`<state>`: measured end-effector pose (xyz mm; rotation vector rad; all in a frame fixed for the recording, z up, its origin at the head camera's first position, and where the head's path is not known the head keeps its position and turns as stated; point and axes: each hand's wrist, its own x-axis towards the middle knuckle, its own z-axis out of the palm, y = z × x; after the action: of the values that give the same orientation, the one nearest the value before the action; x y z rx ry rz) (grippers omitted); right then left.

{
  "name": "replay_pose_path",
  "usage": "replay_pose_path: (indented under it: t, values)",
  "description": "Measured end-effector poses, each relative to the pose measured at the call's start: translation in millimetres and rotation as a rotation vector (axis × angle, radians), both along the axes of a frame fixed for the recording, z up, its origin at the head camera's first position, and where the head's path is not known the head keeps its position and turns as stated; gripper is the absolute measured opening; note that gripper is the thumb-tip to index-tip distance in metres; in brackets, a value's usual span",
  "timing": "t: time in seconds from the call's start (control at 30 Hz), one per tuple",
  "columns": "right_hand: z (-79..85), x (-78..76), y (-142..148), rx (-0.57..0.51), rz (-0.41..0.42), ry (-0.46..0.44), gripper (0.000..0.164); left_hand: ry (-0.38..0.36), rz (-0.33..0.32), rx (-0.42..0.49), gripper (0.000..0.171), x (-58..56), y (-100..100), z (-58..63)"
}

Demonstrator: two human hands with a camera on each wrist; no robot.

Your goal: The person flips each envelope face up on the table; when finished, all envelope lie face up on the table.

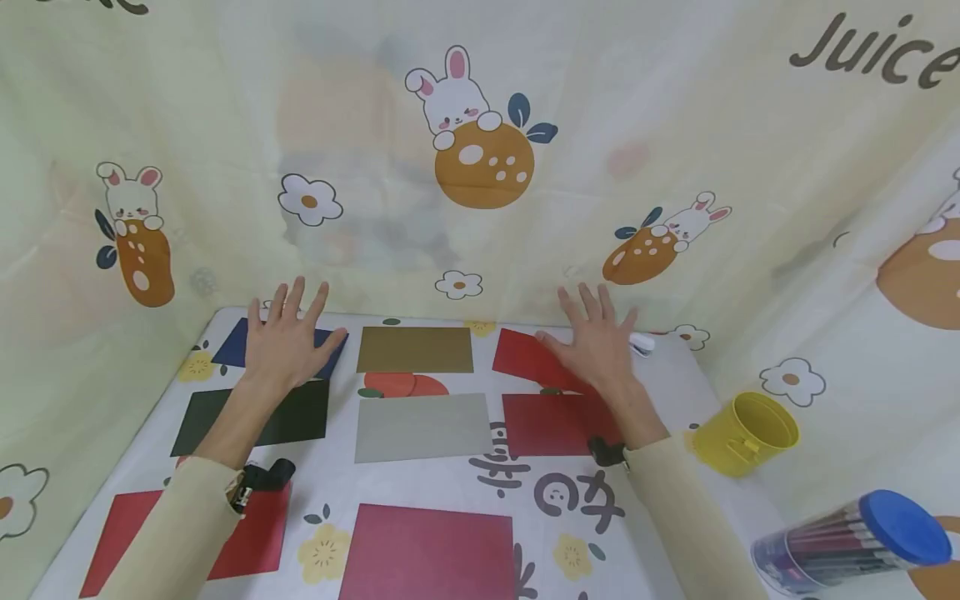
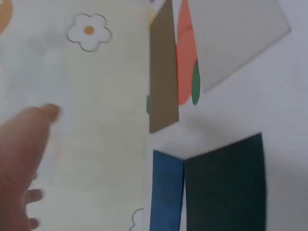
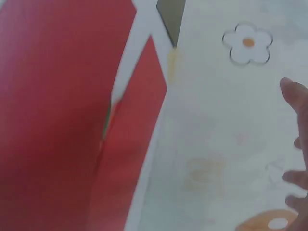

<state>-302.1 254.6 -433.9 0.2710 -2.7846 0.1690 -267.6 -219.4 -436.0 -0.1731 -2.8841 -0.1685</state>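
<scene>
Left hand (image 1: 282, 346), right hand (image 1: 600, 346) spread, fingers straight, near blue sheet (image 1: 232, 343), red sheet (image 1: 521, 353); flower-printed tablecloth (image 1: 427, 485) below, rabbit-print curtain (image 1: 615, 75) behind.

"juice" (image 1: 873, 54) stands in dark letters at the upper right of the pale curtain (image 1: 480, 242), a second dark word at its upper left is cut off, and the dark characters (image 1: 557, 494) partly hidden on the white tablecloth (image 1: 435, 487) cannot be made out.

Curtained craft nook, bunny-print cloth walls (image 1: 360, 242), patterned tabletop (image 1: 420, 486), coloured sheets (image 1: 415, 350), pencil tub (image 1: 840, 543)
</scene>
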Motion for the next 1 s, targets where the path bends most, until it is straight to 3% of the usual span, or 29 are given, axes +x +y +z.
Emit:
replay_pose_path:
  t: [0.1,0.2,0.4,0.5,0.63,0.83,1.0]
  values:
    - [-4.0,12.8,-9,-0.155,0.129,-0.036,0.082,-0.023,-0.08,0.08,0.078,15.0,0,-2.2]
    - [-12.8,27.9,-17,-0.301,0.221,-0.158,0.077,-0.074,-0.177,0.155,0.074,31.1,-2,-10.8]
    - [-45.4,51.5,-28,-0.422,0.288,-0.451,0.068,-0.221,-0.299,0.222,0.071,56.1,-5,-48.1]
    - [-60.8,59.9,-34,-0.452,0.313,-0.539,0.064,-0.288,-0.317,0.276,0.073,64.0,-3,-64.6]
    - [-68.9,68.6,-41,-0.45,0.324,-0.598,0.061,-0.347,-0.308,0.319,0.075,71.7,2,-72.7]
    - [-71.6,73.7,-47,-0.427,0.352,-0.629,0.056,-0.337,-0.31,0.299,0.075,75.4,11,-79.8]
    - [-75.1,73.4,-51,-0.399,0.397,-0.597,0.055,-0.311,-0.305,0.285,0.075,78.3,16,-82.6]
